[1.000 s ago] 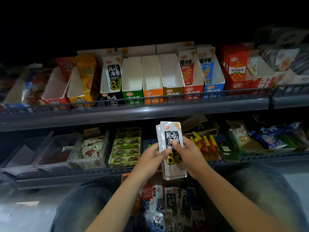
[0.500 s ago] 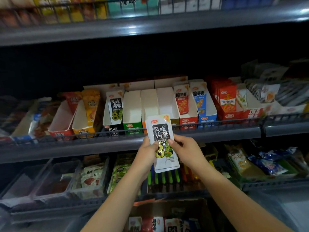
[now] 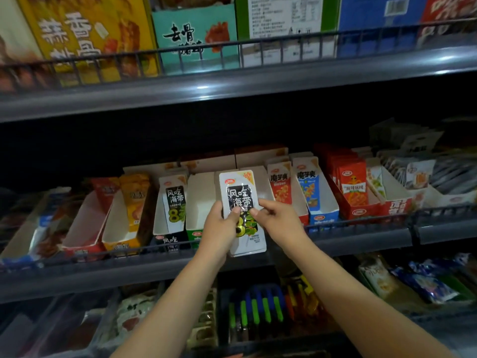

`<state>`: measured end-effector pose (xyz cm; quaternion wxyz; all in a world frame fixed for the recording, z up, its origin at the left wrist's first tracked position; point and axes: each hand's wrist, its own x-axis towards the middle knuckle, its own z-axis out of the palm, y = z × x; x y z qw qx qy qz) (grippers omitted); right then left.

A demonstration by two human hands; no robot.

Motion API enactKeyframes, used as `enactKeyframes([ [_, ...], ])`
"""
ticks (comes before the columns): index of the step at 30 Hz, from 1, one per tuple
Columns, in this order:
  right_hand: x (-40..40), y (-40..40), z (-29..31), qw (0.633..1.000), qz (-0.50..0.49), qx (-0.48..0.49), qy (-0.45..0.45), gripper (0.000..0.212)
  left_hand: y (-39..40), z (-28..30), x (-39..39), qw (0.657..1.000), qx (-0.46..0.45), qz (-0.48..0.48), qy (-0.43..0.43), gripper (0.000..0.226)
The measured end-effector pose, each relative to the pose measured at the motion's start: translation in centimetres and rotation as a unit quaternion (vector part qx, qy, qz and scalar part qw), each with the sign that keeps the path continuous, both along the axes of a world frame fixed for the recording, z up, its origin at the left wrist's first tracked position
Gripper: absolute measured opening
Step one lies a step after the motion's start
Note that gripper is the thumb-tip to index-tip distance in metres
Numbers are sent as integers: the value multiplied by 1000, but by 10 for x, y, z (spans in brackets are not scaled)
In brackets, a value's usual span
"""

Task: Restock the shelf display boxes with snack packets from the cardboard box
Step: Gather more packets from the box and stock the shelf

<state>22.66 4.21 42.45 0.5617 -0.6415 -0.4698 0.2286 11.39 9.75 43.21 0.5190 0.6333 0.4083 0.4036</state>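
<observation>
Both hands hold a small stack of white snack packets [image 3: 241,213] upright in front of the middle shelf [image 3: 361,240]. The left hand [image 3: 219,228] grips the stack from its left edge, with the thumb over the printed face, and the right hand [image 3: 277,219] pinches the right edge with thumb and fingertips. The stack hangs just before the row of display boxes, above the wire rail of the shelf and not yet inside any box. I judge that the step in hand is carrying the packets to their place. The display box with the black front [image 3: 169,235], to the left of the stack, shows one packet with the same print, so it seems the right target. The green-fronted box [image 3: 197,202] next to it looks empty. The next move calls for shifting the stack a little to the left, lifting it over the rail, and sliding it down upright behind the packet that stands there. The cardboard box is not in view.
</observation>
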Motion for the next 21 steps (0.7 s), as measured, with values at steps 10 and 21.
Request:
enactKeyframes([
  [10, -19, 93, 40, 1000, 0, 7, -9, 23, 82, 42, -30, 995, 74, 65, 9, 25],
  [21, -73, 187, 49, 999, 49, -6, -18, 15, 166, 47, -89, 985, 85, 148, 12, 37],
])
